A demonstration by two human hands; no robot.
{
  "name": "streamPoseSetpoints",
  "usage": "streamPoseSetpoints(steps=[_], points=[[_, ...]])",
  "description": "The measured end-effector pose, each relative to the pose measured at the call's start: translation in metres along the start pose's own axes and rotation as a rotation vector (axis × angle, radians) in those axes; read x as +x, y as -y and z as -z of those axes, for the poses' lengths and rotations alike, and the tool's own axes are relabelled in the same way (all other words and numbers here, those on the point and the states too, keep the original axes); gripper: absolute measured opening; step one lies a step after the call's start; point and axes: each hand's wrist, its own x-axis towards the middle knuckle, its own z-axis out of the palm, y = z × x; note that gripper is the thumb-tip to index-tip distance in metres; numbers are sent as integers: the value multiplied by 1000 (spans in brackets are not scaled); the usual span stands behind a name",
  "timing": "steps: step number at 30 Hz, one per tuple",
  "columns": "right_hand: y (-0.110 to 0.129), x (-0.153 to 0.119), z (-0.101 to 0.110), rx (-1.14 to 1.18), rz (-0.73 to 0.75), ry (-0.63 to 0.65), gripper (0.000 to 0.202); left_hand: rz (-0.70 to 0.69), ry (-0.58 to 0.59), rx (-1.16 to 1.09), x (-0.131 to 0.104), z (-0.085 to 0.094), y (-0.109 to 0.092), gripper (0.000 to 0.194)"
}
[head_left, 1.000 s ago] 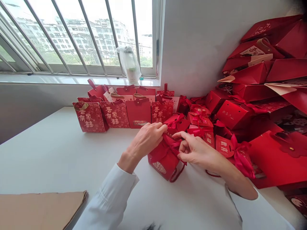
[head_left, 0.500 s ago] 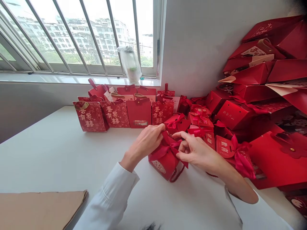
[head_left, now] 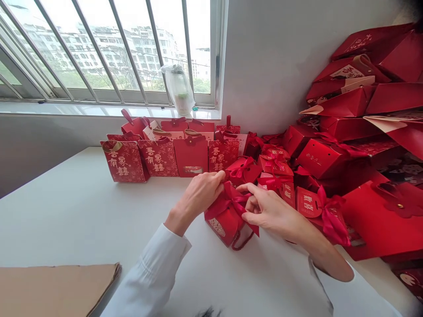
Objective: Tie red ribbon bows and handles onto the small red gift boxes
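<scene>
White table (head_left: pixel 139 215) beneath both hands (head_left: pixel 203 193), fingers curled round a ribboned red box (head_left: pixel 226 220).

White long sleeves (head_left: pixel 150 268) with loose, buttonless-looking cuffs (head_left: pixel 178 237).

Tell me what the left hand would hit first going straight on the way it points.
Probably the small bow-tied box just beyond the fingertips of the left hand, though depth is unclear.

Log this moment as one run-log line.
red box: on white table, ribbon bow on top; left hand: at bow's left; right hand: at bow's right; gift bags: standing beyond
</scene>
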Motion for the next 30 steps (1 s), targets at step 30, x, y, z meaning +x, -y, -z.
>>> streamPoseSetpoints(steps=[30], points=[[-2,-1,-2,-31,-13,-14,41,122,118,-523,-4,7,9,9]])
